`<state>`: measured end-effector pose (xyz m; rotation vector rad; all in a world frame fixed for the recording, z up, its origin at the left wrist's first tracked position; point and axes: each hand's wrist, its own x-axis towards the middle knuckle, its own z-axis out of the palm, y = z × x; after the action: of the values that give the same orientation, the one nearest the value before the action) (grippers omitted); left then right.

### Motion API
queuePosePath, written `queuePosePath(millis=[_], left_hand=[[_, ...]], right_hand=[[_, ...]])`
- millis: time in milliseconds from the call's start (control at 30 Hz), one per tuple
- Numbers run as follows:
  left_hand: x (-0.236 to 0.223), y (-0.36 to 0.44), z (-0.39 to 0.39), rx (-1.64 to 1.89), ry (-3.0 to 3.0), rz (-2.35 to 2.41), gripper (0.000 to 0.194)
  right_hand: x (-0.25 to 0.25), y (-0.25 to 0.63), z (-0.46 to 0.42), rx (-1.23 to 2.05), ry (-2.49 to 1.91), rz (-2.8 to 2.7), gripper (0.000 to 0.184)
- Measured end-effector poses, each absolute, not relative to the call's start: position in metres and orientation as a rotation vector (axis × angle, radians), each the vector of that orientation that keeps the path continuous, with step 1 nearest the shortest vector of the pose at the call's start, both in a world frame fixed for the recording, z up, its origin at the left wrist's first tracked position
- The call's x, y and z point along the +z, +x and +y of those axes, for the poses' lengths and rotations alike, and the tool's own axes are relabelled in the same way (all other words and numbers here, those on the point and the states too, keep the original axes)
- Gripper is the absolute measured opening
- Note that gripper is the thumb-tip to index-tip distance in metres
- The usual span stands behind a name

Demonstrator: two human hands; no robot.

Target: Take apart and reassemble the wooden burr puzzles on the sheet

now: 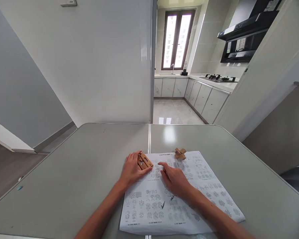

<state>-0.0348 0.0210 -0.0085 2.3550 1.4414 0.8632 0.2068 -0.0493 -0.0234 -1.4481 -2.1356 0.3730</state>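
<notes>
A flat wooden puzzle (146,161) with slots and a number on its face lies at the upper left of a printed sheet (189,215). My left hand (132,167) is closed around it, fingers along the far edge and thumb along the near one. Over the middle of the paper is my right hand (175,179), its index finger stretched toward the puzzle and its thumb apart. That hand holds nothing; its other fingers are partly hidden. Small diagrams and printed text cover the sheet, with a few dark pen marks. On its top edge stands a cross-shaped interlocking wooden puzzle (180,153).
The grey table (64,186) has a seam down its middle. A small teal object (19,188) sits near its left edge. Beyond the table are a white wall (109,59) and a kitchen with a counter (214,83) and gas stove (219,78).
</notes>
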Motion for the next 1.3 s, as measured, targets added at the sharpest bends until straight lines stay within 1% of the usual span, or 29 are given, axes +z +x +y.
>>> queuePosePath(millis=[267, 433, 733, 900, 1300], left_hand=[[-0.005, -0.035, 0.019, 0.874, 2.360, 1.441, 0.071], [-0.005, -0.035, 0.019, 0.873, 2.352, 1.454, 0.068], [-0.003, -0.033, 0.020, 0.872, 2.318, 1.481, 0.066], [-0.006, -0.034, 0.021, 0.886, 2.316, 1.485, 0.064], [-0.005, -0.034, 0.020, 0.865, 2.312, 1.486, 0.066]], right_hand=[[-0.021, 0.216, -0.044, 0.423, -1.380, -2.032, 0.036], [-0.024, 0.228, -0.035, 0.419, -1.433, -1.707, 0.038], [-0.021, 0.235, -0.029, 0.785, -1.390, -1.327, 0.057], [-0.021, 0.236, -0.026, 0.916, -1.362, -1.248, 0.061], [-0.021, 0.238, -0.026, 0.963, -1.334, -1.229, 0.062]])
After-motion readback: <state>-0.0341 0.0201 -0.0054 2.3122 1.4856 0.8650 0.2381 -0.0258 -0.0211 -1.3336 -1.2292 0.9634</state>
